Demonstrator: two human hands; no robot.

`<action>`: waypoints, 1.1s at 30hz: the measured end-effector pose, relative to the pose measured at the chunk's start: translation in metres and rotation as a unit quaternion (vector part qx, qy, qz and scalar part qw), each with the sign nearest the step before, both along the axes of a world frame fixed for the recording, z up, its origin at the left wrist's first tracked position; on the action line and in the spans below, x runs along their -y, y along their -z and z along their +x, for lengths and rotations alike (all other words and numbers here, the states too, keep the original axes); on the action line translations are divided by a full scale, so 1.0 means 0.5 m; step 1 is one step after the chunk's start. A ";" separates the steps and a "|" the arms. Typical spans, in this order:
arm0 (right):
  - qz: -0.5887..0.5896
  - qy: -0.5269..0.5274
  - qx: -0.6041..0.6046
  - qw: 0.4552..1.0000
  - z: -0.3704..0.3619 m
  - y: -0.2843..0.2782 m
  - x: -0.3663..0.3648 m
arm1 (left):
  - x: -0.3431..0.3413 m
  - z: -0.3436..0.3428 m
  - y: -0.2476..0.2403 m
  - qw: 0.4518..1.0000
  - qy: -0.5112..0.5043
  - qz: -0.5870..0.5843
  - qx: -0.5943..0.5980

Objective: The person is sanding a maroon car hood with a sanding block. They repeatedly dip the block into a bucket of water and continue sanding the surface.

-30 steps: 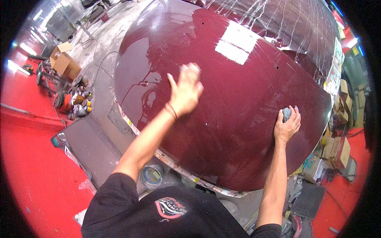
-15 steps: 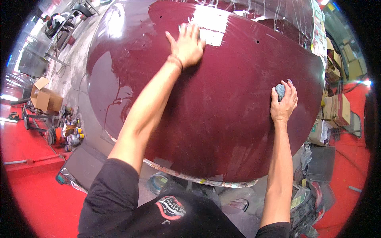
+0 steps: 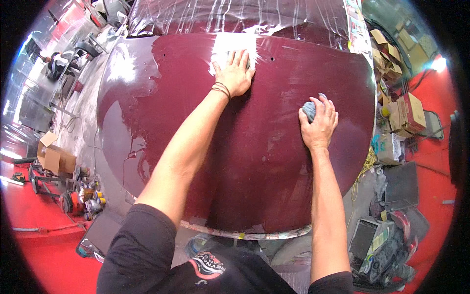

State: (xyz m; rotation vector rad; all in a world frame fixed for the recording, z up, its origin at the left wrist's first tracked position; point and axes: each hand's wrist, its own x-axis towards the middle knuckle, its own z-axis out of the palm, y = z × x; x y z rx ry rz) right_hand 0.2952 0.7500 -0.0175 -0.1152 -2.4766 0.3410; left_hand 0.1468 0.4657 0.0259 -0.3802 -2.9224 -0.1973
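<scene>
A wet, dark maroon car hood (image 3: 254,161) spreads out in front of me. My left hand (image 3: 235,78) lies flat on its upper middle, fingers stretched out beside a bright white reflection. A small greyish edge shows by those fingertips; I cannot make out what it is. Farther right, my right hand (image 3: 319,121) rests over the hood with its fingers curled round a wadded grey-blue cloth (image 3: 309,110). The cloth pokes out between thumb and fingers, and the rest of it is hidden by the hand. Duller greyish patches and drips mark the hood's left side.
Clear plastic sheeting (image 3: 235,17) covers the car beyond the hood. Cardboard boxes (image 3: 409,115) stand on the right, above a pile of dark parts (image 3: 387,250). At left are an open carton (image 3: 58,159), several cans (image 3: 95,200) and red floor (image 3: 46,259).
The whole view has shifted, showing more of the plastic sheeting. My left hand has slid over the hood toward the white reflection. The right hand still grips the cloth, now closer to the left hand.
</scene>
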 end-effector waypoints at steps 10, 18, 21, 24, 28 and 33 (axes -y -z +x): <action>-0.024 0.029 0.002 0.999 0.014 0.001 -0.022 | -0.086 0.376 0.051 0.971 0.236 -0.044 0.009; -0.040 -0.006 -0.019 0.999 0.012 -0.009 0.013 | -0.232 -0.072 0.013 0.992 0.112 -0.039 -0.029; -0.038 -0.001 0.001 0.999 0.030 -0.009 0.004 | -0.266 -0.063 0.007 0.990 0.129 -0.058 -0.021; -0.043 0.015 -0.015 0.999 0.016 0.007 -0.027 | -0.265 0.086 0.028 0.973 0.221 -0.057 -0.036; -0.051 0.013 -0.024 0.998 0.009 0.017 -0.029 | -0.197 0.247 0.036 0.937 0.342 -0.075 0.002; -0.056 0.006 -0.016 0.998 0.013 0.011 -0.026 | -0.239 -0.026 0.020 0.966 0.227 -0.115 -0.035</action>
